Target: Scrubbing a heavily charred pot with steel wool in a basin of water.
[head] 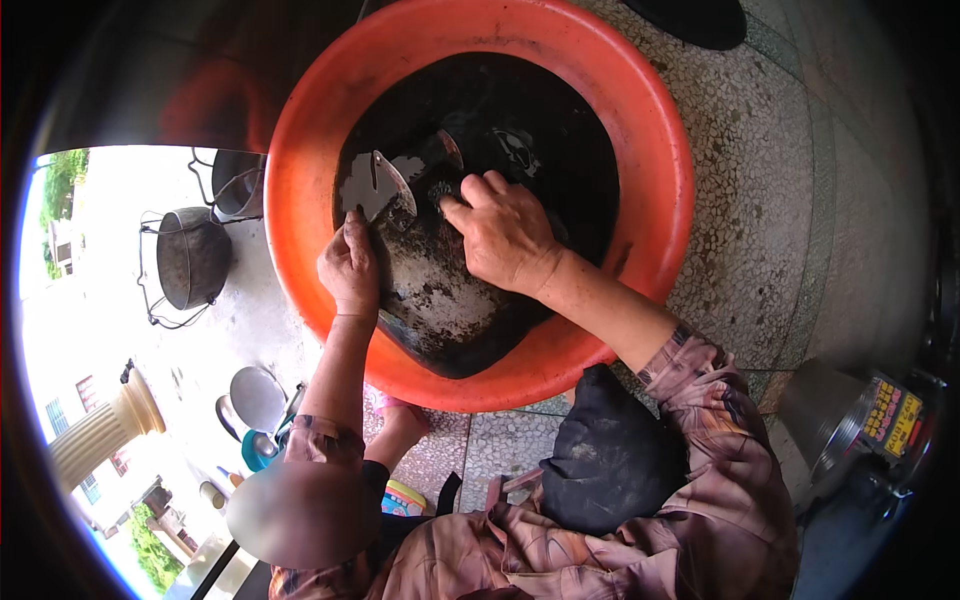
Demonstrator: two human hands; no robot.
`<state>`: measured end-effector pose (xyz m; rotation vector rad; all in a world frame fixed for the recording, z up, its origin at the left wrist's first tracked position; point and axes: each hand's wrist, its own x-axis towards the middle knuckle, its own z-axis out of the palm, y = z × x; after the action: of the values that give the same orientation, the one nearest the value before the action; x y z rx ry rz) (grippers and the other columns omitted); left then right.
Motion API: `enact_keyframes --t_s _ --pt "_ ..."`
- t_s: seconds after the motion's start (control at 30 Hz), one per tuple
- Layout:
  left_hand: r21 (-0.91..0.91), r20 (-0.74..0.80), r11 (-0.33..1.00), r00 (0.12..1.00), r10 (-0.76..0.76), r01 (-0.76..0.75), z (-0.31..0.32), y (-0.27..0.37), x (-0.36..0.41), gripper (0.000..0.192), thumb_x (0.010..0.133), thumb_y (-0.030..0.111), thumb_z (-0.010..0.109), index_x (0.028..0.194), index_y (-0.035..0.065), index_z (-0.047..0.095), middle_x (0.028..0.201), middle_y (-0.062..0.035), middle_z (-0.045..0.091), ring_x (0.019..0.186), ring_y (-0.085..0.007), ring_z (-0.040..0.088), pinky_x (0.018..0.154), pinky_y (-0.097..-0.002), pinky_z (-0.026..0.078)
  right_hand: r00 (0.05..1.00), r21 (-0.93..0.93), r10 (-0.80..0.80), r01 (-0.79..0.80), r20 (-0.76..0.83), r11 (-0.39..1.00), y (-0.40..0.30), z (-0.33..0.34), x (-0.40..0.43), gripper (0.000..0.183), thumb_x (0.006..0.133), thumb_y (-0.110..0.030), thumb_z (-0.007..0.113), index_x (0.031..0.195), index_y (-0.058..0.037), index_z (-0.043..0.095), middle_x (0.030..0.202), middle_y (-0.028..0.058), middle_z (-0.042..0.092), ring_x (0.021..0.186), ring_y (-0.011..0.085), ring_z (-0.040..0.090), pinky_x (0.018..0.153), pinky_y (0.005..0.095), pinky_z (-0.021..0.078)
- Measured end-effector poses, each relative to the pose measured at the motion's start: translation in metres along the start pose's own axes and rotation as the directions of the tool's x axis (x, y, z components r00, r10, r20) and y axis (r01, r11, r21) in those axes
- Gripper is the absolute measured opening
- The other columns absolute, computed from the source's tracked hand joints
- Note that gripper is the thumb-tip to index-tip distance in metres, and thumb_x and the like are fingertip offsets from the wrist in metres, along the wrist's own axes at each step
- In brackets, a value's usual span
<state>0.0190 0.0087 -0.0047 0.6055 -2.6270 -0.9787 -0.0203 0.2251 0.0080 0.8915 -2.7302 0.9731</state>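
Observation:
A large orange plastic basin [667, 187] holds blackish water [555, 97]. In it lies a soot-blackened metal pot [439, 300], tilted, with patches of pale grey metal showing through the black. A pointed metal lug [396, 191] stands up from its far side, and a second metal piece [451, 150] pokes out of the water. My left hand [351, 266] pinches the pot's left edge between thumb and fingers. Bent over the pot's dark surface, my right hand [506, 229] has its fingertips on a small dark scouring pad [444, 193]. The submerged part of the pot is hidden.
Left of the basin, a sooty pot with wire handles [193, 259] stands near another dark pot [238, 184]. Pans [256, 394] lie at lower left. A metal bucket [814, 416] is at right on the speckled tile floor [739, 225]. My dark-clothed knee [615, 457] is close to the basin's near rim.

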Motion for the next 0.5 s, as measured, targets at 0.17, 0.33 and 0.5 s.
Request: enact_keyframes --t_s 0.17,0.33,0.5 --pt "-0.046 -0.028 0.999 0.999 -0.029 0.027 -0.002 0.005 0.001 0.048 0.096 0.044 0.053 0.075 0.0027 0.067 0.056 -0.0152 0.051 0.054 -0.0207 0.051 0.058 -0.0366 0.044 0.998 0.078 -0.043 0.046 -0.038 0.996 -0.008 -0.004 0.005 0.027 0.07 -0.007 0.061 0.094 -0.0104 0.072 0.085 0.0063 0.052 0.082 0.0245 0.055 0.069 0.0369 0.0519" --pt "-0.018 0.028 0.998 0.998 -0.056 0.057 0.0 0.004 0.002 0.045 0.096 0.043 0.054 0.084 0.0033 0.071 0.061 -0.017 0.057 0.059 -0.0217 0.059 0.062 -0.0344 0.047 0.99 0.048 0.07 -0.065 -0.119 0.997 0.003 0.009 0.012 0.03 0.073 -0.006 0.061 0.101 -0.0082 0.071 0.087 0.0075 0.054 0.085 0.0261 0.057 0.072 0.0374 0.0528" --pt "-0.009 0.004 1.0 1.0 -0.016 0.016 -0.002 0.005 0.0 0.045 0.096 0.043 0.053 0.086 0.0035 0.072 0.063 -0.0174 0.058 0.059 -0.0235 0.06 0.063 -0.0345 0.048 0.977 0.163 0.199 -0.185 -0.076 0.969 0.007 0.01 -0.001 0.023 0.077 -0.015 0.061 0.095 -0.0058 0.07 0.093 0.0104 0.057 0.092 0.0289 0.059 0.078 0.0388 0.053"
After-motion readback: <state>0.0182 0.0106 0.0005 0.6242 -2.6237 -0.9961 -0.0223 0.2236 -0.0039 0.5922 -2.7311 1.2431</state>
